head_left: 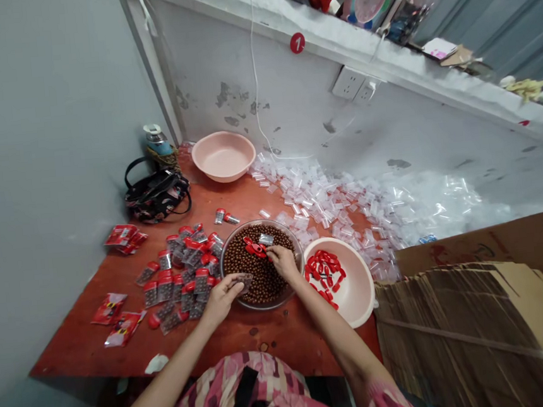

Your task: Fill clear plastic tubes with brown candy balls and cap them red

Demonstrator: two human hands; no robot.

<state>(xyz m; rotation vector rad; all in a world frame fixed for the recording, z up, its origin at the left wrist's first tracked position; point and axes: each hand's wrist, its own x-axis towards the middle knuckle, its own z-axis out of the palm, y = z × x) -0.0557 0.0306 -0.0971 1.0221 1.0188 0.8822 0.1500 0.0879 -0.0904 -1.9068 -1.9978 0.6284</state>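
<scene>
Here, my left hand clamps clear container over left side of bowl; red caps lie on beads, just left of my nearer right hand, whose grip I cannot tell.

beads in bowl; containers left; caps right, in basin; loose pieces behind

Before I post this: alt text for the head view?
Left hand holds a clear plastic container over a bowl of brown beads; right hand at red caps in it. Filled red-capped containers lie left, a pale basin right.
</scene>
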